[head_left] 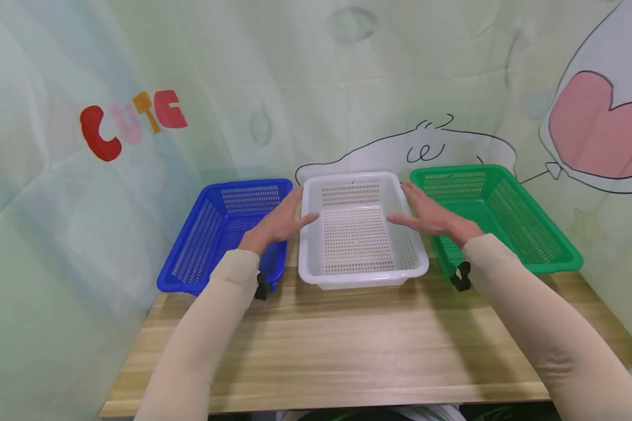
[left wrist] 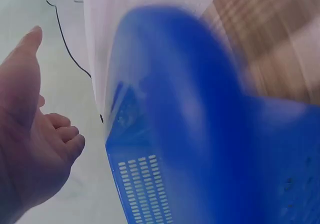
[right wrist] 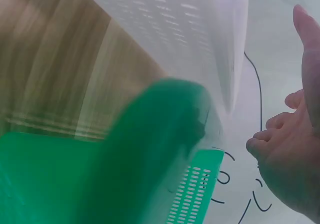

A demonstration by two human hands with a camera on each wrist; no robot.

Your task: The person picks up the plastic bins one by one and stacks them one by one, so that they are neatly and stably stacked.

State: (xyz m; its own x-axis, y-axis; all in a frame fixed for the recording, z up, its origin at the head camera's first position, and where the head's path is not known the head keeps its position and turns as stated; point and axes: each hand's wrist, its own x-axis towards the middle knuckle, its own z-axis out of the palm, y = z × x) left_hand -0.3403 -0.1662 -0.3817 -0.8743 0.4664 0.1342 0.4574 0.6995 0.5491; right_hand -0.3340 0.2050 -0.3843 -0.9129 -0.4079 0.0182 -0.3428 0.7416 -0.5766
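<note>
A white perforated plastic basket (head_left: 358, 240) stands in the middle of the table, with nothing inside it. My left hand (head_left: 278, 223) is at its left rim, fingers pointing forward and thumb overlapping the rim in the head view. On the opposite side my right hand (head_left: 433, 216) mirrors this, its thumb pointing inward over the right rim. Both wrist views show the hands with thumb spread from the fingers and nothing between them. Below the left forearm lies a blue basket (head_left: 192, 251); a green basket (head_left: 537, 234) sits under the right wrist.
The wooden table (head_left: 347, 351) carries the three baskets in a row near its back edge. A pale printed curtain (head_left: 232, 70) hangs close behind and along the sides. Black straps show under both wrists. Cables appear below the table's front edge.
</note>
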